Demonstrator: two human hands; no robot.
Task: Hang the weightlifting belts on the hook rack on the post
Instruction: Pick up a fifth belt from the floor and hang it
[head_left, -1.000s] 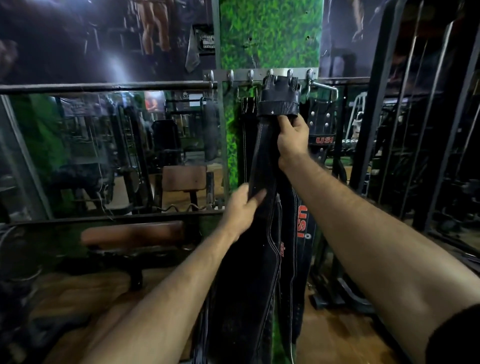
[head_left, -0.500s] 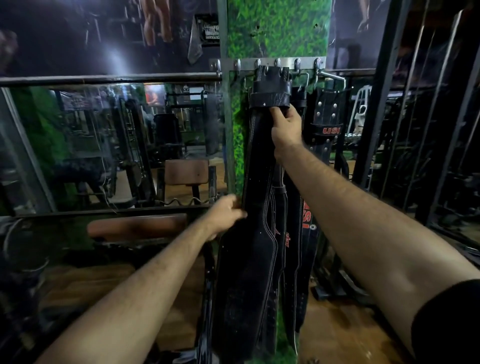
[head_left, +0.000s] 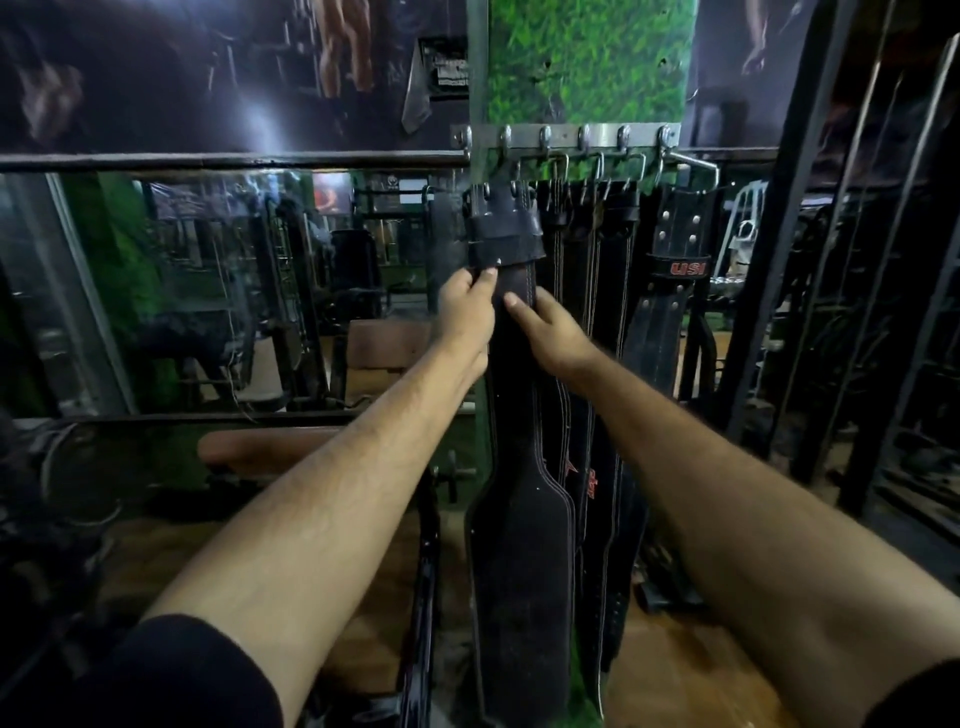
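Belt (head_left: 519, 545) stiff, heavy leather, hung at 12 o'clock off hook rack (head_left: 566, 137). Left hand (head_left: 465, 317) pinching strap under keeper; right hand (head_left: 553, 332) fingers straight, pressing. Best hold: narrow strap near buckle.

belts (head_left: 522, 545) hang under hook rack (head_left: 566, 139), on post (head_left: 587, 57)

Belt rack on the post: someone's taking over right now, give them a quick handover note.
Left hand grips the front belt just under its buckle end; right hand rests on the strap with relaxed fingers.
That belt's buckle sits below the hook rack; whether it has caught a hook cannot be told.
Other belts hang to its right.
Left: confirm it hangs, then release.
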